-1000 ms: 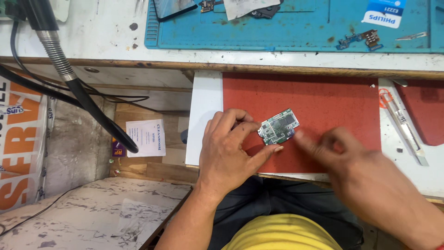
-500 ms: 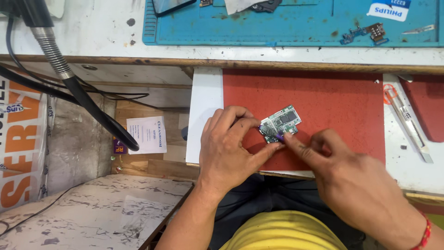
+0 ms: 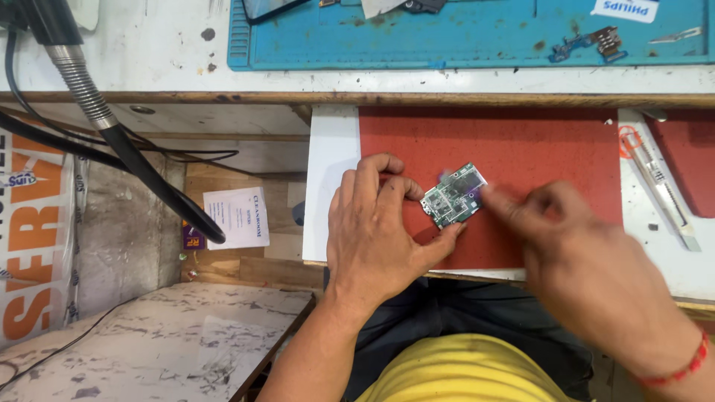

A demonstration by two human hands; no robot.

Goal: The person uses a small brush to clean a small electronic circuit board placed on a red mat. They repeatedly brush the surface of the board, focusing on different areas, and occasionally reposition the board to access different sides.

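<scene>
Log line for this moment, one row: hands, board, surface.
left hand: pinching board edges | right hand: blurred, fingertip at board's right edge | board: green, flat on red mat | knife: right of mat, untouched

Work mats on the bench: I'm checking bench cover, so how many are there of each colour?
Red mats: 2, the large red mat under the circuit board and a second red mat at the right edge.
Blue mats: 1, the blue mat.
Total: 3

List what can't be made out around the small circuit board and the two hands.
- Right hand: motion-blurred in the head view, so whether its fingertips touch the circuit board is unclear.
- Circuit board: its parts are too small to tell; left hand fingers cover its left edge.
- Blue mat: items on it cut off by the top edge.
</scene>
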